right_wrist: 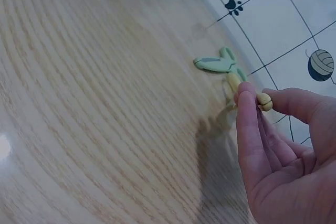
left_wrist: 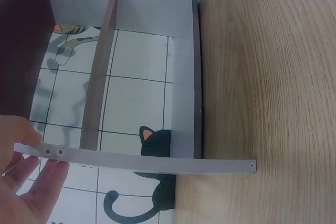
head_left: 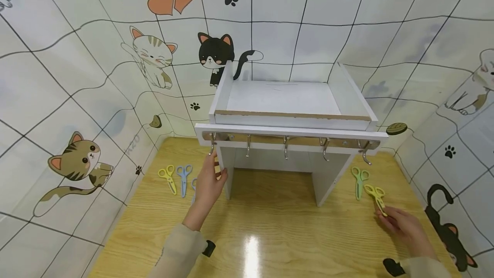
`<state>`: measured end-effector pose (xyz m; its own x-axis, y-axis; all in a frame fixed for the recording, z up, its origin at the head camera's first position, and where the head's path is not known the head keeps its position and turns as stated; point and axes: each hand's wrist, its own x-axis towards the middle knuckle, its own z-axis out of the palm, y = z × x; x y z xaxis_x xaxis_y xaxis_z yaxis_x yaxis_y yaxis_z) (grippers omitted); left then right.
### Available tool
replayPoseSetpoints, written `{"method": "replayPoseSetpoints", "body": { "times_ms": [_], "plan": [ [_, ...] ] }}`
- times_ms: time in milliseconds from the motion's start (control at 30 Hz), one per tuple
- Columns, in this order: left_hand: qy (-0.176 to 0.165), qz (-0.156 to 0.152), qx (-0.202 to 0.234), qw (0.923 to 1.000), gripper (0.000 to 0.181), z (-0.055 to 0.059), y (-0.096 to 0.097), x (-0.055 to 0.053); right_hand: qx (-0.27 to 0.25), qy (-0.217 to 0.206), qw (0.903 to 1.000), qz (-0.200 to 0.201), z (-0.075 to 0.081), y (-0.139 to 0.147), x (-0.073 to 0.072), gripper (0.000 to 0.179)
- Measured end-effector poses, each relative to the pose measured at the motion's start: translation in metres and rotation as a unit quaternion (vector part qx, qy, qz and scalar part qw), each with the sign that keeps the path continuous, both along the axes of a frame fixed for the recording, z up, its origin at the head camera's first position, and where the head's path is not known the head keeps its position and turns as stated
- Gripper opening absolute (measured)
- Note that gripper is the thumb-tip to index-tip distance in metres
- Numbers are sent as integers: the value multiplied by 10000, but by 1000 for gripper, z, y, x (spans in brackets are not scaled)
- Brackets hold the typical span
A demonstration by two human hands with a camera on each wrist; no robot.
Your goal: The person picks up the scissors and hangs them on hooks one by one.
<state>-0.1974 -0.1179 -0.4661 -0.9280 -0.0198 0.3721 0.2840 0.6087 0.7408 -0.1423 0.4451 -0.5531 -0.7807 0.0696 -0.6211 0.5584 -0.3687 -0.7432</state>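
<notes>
A white shelf unit stands on the wooden table, with a row of metal hooks along its front. My left hand holds the unit's left side panel by its front edge, thumb on one face and fingers on the other. At the right, my right hand pinches a pair of yellow scissors by the blade end, handles pointing away from me. Much of these scissors is hidden by the fingers in the right wrist view. Just left of them lie green scissors.
Left of the unit lie yellow scissors, blue scissors and another blue pair, partly hidden behind my left hand. Walls covered with a cat-patterned sheet close off the wooden table at the back and both sides.
</notes>
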Motion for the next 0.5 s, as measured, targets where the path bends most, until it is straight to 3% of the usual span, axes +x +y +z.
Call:
{"method": "replayPoseSetpoints", "body": {
  "times_ms": [100, 233, 400, 500],
  "plan": [
    [-32, 25, -8, 10000, 61, -1, 0, 0, -496, 126, 9986, -112, 1, 0, 3, 35],
    [6, 49, 3, 10000, 61, -1, 1, 1, -947, 698, 9931, -26, -1, -1, 10, 37],
    [-81, 50, 137, 9999, 62, -1, 2, 2, -1753, 1473, 9734, -86, 3, -3, 17, 40],
    [-172, 75, 203, 9996, 62, -1, 1, 1, -2217, 1708, 9599, -154, 10, -6, 19, 40]
  ]
}}
